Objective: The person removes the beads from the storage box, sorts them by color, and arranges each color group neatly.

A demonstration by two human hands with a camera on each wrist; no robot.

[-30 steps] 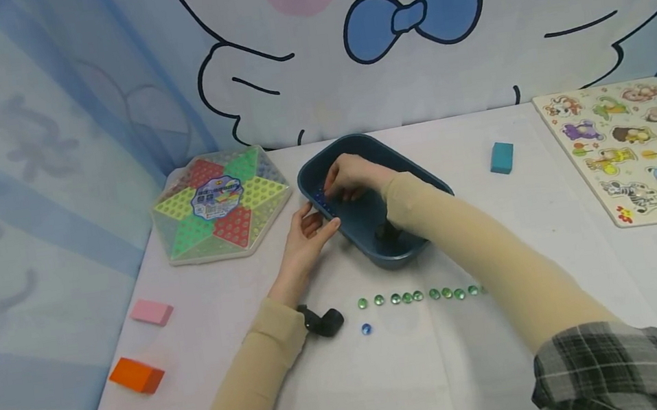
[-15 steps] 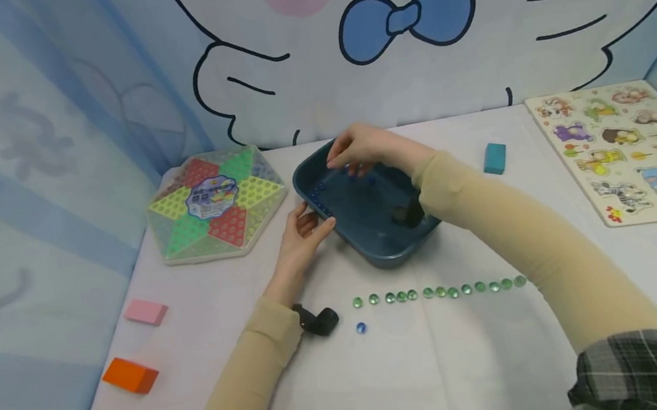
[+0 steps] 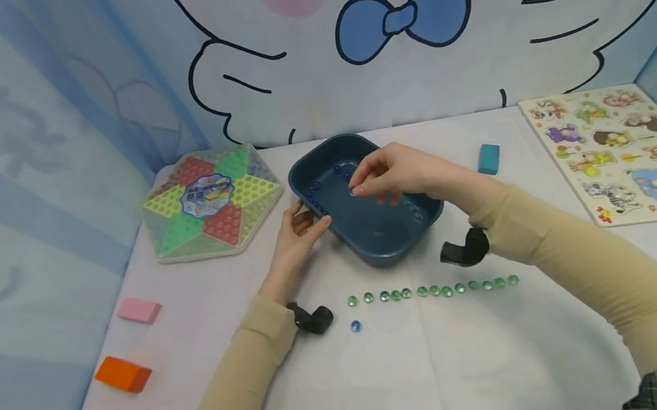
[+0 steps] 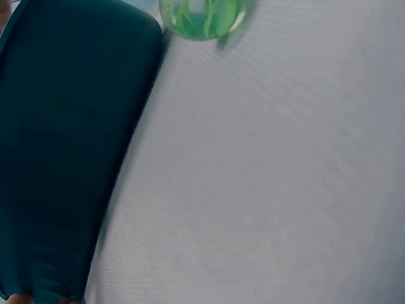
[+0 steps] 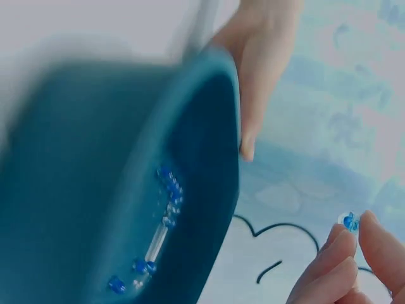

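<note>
My right hand [image 3: 392,170] is raised over the dark teal plastic basin [image 3: 378,247]. Between its thumb and fingertips it pinches a clear glass marble [image 5: 349,221] with a blue core. My left hand [image 3: 294,240] grips the basin's left side, thumb along the rim. Several blue marbles [image 5: 169,183] lie inside against the basin's wall. In front of it, a row of green marbles [image 3: 422,291] runs left to right on the white table. A single blue marble [image 3: 355,326] sits below the row's left end. In the left wrist view, a green marble [image 4: 202,16] appears close up beside the basin.
A hexagonal board-game box [image 3: 210,203] lies left of the basin. Near the left table edge are a pink block [image 3: 139,310] and an orange block [image 3: 123,374]. A teal block [image 3: 489,159] and an animal puzzle board [image 3: 627,155] lie to the right.
My right hand has come up from the basin's bottom left and shifted right, a marble now between its fingertips. The sleeve no longer covers the green row's right end. My left hand keeps its grip.
</note>
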